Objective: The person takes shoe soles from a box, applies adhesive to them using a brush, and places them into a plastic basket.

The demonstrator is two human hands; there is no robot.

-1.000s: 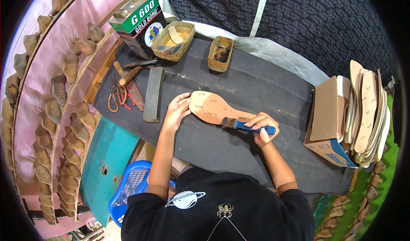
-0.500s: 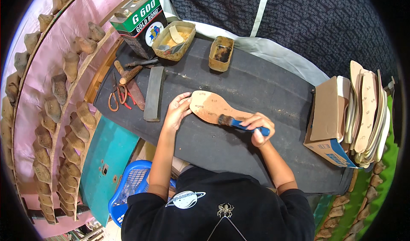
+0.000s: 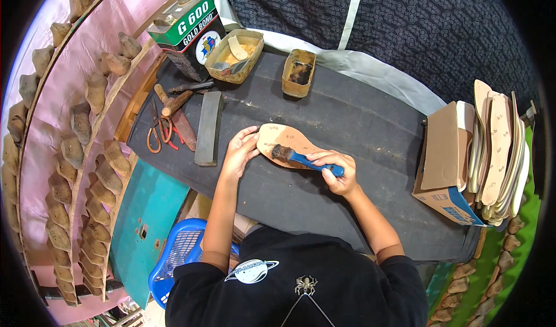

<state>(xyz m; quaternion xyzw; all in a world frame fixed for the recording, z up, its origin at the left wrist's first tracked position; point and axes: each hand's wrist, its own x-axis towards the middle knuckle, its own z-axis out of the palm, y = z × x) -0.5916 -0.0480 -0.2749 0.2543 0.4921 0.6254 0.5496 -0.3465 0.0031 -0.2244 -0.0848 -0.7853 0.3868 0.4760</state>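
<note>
A tan insole (image 3: 292, 136) lies over the middle of the dark work table, its wide end to the left. My left hand (image 3: 240, 151) pinches the rim of that wide end between thumb and fingers. In my right hand (image 3: 340, 173) is a blue-handled paintbrush (image 3: 313, 162), its dark bristles pressed on the insole near the wide end. A darker, wet-looking patch covers part of the insole's surface. Beyond it stands a small open tub (image 3: 299, 74) with dark residue inside.
At the left lie a grey block (image 3: 208, 129), scissors (image 3: 153, 131) and a wooden-handled hammer (image 3: 174, 103). A metal can (image 3: 188, 34) and a tub of scraps (image 3: 234, 56) stand behind. On the right, a cardboard box (image 3: 443, 153) holds several insoles (image 3: 498, 147). Shoe lasts (image 3: 72, 147) line the left racks.
My right hand has moved the brush leftward along the insole, from its middle toward the wide end. My left hand keeps its hold on the rim.
</note>
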